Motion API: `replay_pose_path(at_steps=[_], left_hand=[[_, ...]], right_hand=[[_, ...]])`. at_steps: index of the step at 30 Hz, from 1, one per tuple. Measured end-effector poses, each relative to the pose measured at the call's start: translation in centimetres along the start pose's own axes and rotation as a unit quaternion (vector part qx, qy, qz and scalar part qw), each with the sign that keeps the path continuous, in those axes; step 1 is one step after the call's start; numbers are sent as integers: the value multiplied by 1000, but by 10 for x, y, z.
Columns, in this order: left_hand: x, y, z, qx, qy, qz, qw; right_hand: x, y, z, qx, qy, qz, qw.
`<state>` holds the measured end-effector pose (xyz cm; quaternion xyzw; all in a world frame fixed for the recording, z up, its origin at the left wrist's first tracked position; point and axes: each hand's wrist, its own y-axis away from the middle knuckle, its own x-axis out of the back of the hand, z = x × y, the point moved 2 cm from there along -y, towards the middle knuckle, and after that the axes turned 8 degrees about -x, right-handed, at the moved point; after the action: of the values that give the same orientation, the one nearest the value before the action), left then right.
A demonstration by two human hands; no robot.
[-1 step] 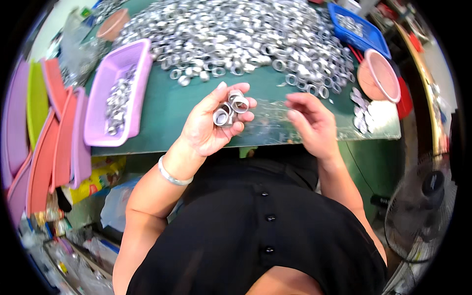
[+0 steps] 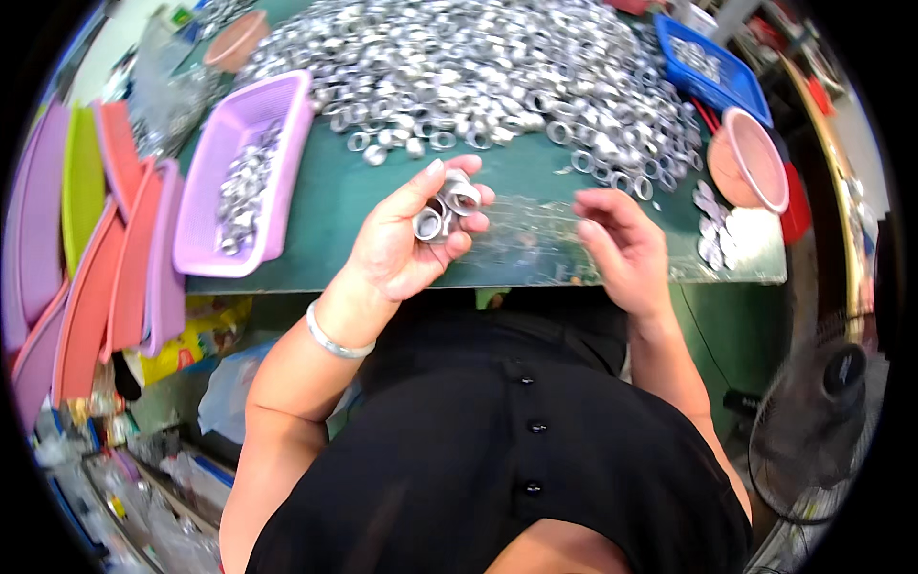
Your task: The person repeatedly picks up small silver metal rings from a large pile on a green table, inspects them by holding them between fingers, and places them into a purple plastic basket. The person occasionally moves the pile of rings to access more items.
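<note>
My left hand (image 2: 406, 230) is turned palm up above the near side of the green table, fingers curled around several silver metal rings (image 2: 430, 224). The rings are short, wide bands, clustered on the palm and against the fingers. My right hand (image 2: 626, 247) hovers to the right, fingers bent and apart from the thumb, with nothing visible between them. A large heap of similar metal rings (image 2: 478, 72) covers the far part of the table (image 2: 521, 249). On the left stands a lilac plastic basket (image 2: 191, 234), with more rings (image 2: 251, 191) at its bottom.
At the right are a pink round basket (image 2: 755, 158), a blue tray (image 2: 736, 100) holding metal pieces, and flat grey pieces (image 2: 710, 225). Stacked lilac, green and coral baskets (image 2: 91, 258) stand on the left. A black fan (image 2: 822, 411) is at the lower right.
The view has shifted slightly, so the table and its things sit a little farther right. My right hand appears slightly farther right from my left hand, which keeps the rings.
</note>
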<state>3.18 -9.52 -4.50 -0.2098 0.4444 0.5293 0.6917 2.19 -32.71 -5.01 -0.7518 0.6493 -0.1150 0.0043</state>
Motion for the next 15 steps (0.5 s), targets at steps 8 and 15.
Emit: replay_pose_path(at_steps=[8, 15], left_hand=[[48, 53, 178, -374, -415, 214, 801], [43, 39, 180, -409, -867, 174, 225]], right_hand=[[10, -2, 6, -15, -12, 12, 1000], [30, -23, 2, 49, 231, 98, 967]])
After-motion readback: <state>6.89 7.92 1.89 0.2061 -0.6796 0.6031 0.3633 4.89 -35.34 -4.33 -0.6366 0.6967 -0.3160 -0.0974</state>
